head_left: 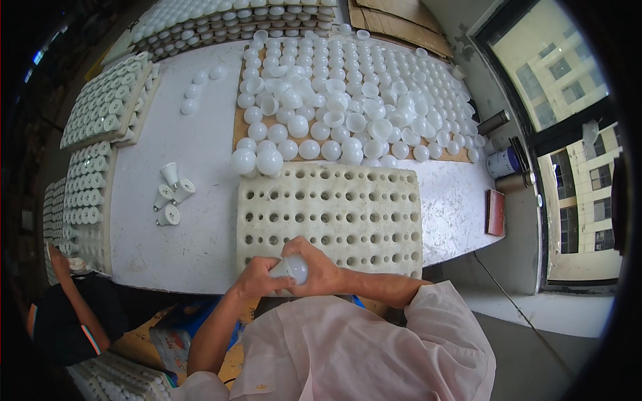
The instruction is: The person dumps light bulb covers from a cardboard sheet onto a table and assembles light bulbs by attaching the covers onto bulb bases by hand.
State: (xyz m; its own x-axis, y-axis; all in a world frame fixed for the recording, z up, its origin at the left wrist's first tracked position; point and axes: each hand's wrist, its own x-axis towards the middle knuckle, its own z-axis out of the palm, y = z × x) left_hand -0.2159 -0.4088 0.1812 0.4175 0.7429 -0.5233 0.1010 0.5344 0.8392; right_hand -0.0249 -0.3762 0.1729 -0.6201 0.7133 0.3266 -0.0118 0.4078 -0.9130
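a white light bulb with a round frosted dome is held between both hands, just above the near edge of an off-white foam tray pierced by rows of round holes. its narrow base end is pinched by the curled fingers of the left hand, while its dome is wrapped by the bent fingers of the right hand; the fingertips are partly hidden. the tray is laid on a white, scuffed counter, and its far edge is bordered by a brown flat board, which is covered by a large spread of translucent white hollow domes, heaped loosely in the middle and set in rows behind. four more white round domes are placed in a loose line to the left of the board. nearer to the person, four white cone-shaped bulb bases are grouped closely on the counter. along its left side, stacked foam trays filled with white bulb parts are seen. by the window, a blue-and-white can and a flat dark red box are found. at the lower left, a co-worker's bare arm is partly shown
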